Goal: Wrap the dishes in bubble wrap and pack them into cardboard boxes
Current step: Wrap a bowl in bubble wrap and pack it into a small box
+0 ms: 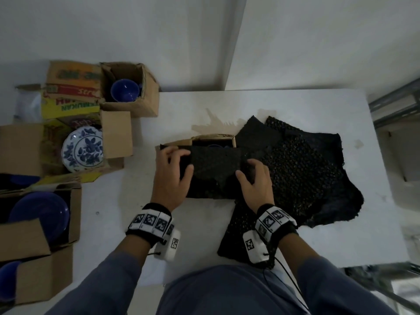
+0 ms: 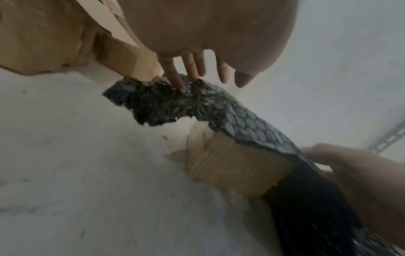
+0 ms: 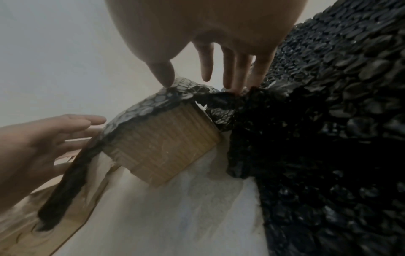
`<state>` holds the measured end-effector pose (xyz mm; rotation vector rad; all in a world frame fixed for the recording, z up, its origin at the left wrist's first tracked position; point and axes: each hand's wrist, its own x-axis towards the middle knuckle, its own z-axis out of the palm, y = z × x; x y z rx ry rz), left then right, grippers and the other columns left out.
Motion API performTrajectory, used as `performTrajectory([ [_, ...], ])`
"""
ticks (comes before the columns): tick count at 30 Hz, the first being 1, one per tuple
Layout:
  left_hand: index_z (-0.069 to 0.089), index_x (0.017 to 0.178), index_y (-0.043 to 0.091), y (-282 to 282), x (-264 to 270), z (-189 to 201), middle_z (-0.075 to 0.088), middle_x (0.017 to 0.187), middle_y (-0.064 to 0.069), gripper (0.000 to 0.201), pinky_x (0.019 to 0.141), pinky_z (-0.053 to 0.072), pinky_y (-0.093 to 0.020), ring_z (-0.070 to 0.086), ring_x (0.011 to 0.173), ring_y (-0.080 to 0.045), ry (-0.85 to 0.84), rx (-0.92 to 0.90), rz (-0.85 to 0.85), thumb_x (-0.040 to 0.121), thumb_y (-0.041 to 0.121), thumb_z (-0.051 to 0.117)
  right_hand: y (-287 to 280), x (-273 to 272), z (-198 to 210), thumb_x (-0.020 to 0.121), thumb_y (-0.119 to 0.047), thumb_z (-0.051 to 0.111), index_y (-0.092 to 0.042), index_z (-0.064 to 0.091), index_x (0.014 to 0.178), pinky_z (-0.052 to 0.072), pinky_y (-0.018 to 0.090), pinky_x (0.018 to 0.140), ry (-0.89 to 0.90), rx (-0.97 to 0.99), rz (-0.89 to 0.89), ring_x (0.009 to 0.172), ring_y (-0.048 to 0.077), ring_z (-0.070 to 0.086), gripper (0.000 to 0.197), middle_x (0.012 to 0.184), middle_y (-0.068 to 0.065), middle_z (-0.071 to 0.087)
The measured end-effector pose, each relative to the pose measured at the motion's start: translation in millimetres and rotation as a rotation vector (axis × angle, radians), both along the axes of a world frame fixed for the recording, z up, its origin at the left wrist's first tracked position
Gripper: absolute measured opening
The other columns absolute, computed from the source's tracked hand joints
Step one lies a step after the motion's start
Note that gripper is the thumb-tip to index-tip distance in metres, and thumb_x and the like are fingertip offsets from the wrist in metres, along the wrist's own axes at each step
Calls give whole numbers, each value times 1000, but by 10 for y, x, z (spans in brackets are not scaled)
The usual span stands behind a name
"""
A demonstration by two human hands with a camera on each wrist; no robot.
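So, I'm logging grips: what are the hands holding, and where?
Nothing gripped: left hand and right hand press the bubble wrap at its ends over the box.

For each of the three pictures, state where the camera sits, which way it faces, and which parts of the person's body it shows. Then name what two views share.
Head: worn on the head, looking down at the table; both forearms, left hand, right hand.
Left wrist: looks along the left hand's fingers at the bubble wrap sheet.
Right wrist: looks along the right hand's fingers; left hand opposite.
Shared: the small cardboard box under that sheet.
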<state>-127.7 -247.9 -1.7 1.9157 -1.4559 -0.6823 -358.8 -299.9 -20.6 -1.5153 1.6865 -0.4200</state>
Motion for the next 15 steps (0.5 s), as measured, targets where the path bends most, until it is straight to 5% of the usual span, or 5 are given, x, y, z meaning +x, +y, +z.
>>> performTrajectory([
  [4,47,134,21,-273,141,-21,43,141,-6,48,113,32,-48,38,134,-25,-141,105,-97,88,24,62,-129,55,-29,89,-28,64,-22,32,149,24,29,115,-83,21,14,141,17,29,68,154,1,30],
  [6,51,131,26,-377,186,15,49,132,0,49,107,38,-53,48,124,-22,-187,162,-153,84,30,66,-237,65,-41,82,-30,65,-31,26,151,15,44,121,-56,-7,108,145,16,24,79,155,-2,31],
  [8,55,126,29,-431,221,63,52,121,3,51,93,48,-48,55,111,-19,-242,179,-154,79,36,73,-362,79,-3,78,-32,67,-39,25,148,2,47,122,-4,11,202,140,13,32,82,143,-6,46],
  [11,56,125,31,-458,247,132,56,112,4,56,85,49,-45,57,102,-21,-345,184,-153,75,42,77,-472,90,76,76,-33,69,-35,43,133,9,47,119,113,-50,242,122,14,46,62,111,-11,53],
  [15,68,105,30,-319,270,225,69,98,7,27,78,49,-43,61,92,-23,-347,128,-234,80,40,72,-386,-3,111,76,-31,63,-21,64,89,21,43,106,272,-319,206,101,19,51,16,85,-11,51],
])
